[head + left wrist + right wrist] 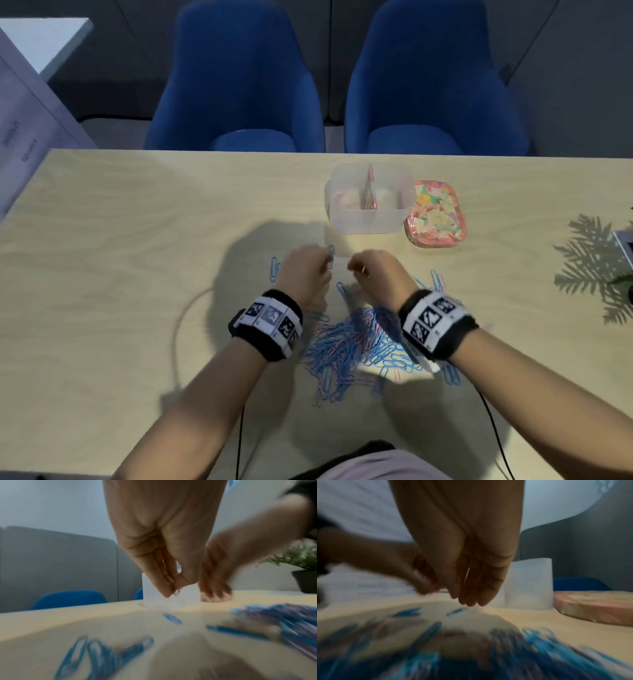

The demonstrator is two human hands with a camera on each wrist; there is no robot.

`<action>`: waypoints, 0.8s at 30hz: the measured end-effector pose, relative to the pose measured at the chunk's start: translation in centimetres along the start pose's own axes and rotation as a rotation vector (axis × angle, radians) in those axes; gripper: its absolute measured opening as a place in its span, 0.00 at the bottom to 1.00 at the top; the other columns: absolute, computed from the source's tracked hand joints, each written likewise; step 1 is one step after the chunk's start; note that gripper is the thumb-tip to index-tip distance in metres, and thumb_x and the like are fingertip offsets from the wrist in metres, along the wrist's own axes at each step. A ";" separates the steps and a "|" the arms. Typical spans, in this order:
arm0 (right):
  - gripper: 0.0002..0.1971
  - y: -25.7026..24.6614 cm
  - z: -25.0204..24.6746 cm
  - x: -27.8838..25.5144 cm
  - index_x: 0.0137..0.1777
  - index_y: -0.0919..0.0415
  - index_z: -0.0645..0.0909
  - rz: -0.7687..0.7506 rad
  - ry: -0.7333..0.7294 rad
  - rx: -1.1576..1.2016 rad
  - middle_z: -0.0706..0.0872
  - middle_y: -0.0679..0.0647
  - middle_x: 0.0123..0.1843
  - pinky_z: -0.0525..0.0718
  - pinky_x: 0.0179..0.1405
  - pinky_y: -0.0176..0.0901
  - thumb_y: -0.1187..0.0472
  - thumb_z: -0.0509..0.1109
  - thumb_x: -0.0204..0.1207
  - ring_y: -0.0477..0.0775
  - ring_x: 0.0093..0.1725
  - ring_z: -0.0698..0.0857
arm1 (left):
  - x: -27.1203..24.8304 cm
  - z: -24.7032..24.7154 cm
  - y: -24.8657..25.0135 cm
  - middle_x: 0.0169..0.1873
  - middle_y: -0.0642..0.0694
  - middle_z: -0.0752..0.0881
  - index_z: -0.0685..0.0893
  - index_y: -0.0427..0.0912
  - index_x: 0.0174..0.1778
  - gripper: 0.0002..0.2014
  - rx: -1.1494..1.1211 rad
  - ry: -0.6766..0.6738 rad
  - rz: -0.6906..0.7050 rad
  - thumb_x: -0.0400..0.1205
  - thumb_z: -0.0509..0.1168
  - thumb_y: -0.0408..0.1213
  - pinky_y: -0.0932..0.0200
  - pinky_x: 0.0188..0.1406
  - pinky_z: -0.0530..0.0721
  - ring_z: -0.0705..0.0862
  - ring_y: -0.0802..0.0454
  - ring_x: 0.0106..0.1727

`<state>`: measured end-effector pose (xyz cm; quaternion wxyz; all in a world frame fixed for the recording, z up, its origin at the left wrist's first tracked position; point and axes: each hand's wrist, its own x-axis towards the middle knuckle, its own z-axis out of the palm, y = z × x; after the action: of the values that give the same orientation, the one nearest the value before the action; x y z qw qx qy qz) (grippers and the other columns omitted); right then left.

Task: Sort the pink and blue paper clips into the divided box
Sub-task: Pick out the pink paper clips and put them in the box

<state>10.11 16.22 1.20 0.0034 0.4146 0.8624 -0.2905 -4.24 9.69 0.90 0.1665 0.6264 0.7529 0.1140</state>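
A heap of pink and blue paper clips (356,342) lies on the wooden table between my wrists. My left hand (325,265) hovers beyond the heap and pinches one blue paper clip (331,255) between thumb and fingertips; the same clip (177,591) shows in the left wrist view. Close beside it is my right hand (356,269), and its blurred fingers (481,595) hang down nearly straight with nothing visible in them. Just beyond both hands stands the clear divided box (368,222), with a pinkish mass in its left compartment.
A floral pink lid (435,214) lies against the box's right side. Loose blue clips (274,269) lie left of my left hand. A potted plant (620,281) stands at the table's right edge. Two blue chairs (236,102) stand behind the table.
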 end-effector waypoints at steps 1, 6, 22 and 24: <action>0.12 0.7 0.7 -0.6 0.54 0.62 0.84 0.020 -0.051 -0.015 0.87 0.60 0.54 0.77 0.55 0.48 0.66 0.63 0.74 0.62 0.56 0.82 | 0.7 -0.8 0.1 0.43 0.39 0.86 0.84 0.37 0.47 0.07 -0.046 0.086 0.021 0.77 0.63 0.32 0.51 0.45 0.77 0.83 0.40 0.46; 0.07 1.6 2.2 -2.0 0.42 0.63 0.84 -0.027 -0.072 0.054 0.82 0.60 0.46 0.80 0.43 0.51 0.69 0.67 0.66 0.65 0.47 0.82 | 5.4 -3.2 1.7 0.42 0.38 0.88 0.86 0.36 0.47 0.09 -0.140 0.321 0.108 0.74 0.63 0.26 0.50 0.47 0.84 0.85 0.40 0.43; 0.06 1.7 2.9 -1.1 0.43 0.66 0.80 0.001 -0.083 0.068 0.84 0.62 0.44 0.79 0.45 0.52 0.70 0.62 0.70 0.63 0.44 0.81 | 1.9 -5.2 -4.1 0.52 0.41 0.88 0.87 0.38 0.52 0.11 -0.303 0.271 -0.155 0.78 0.62 0.26 0.54 0.58 0.82 0.85 0.45 0.54; 0.07 1.2 2.7 -0.4 0.47 0.66 0.81 0.031 -0.009 0.194 0.78 0.54 0.40 0.72 0.43 0.43 0.69 0.63 0.71 0.57 0.42 0.77 | -1.3 -4.4 -6.3 0.52 0.42 0.88 0.86 0.39 0.53 0.10 -0.285 0.119 -0.256 0.78 0.63 0.27 0.58 0.56 0.77 0.84 0.46 0.55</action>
<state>10.61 15.13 -1.51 -0.0284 0.4247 0.8237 -0.3746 -11.43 7.35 2.70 0.2217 0.4879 0.8111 0.2344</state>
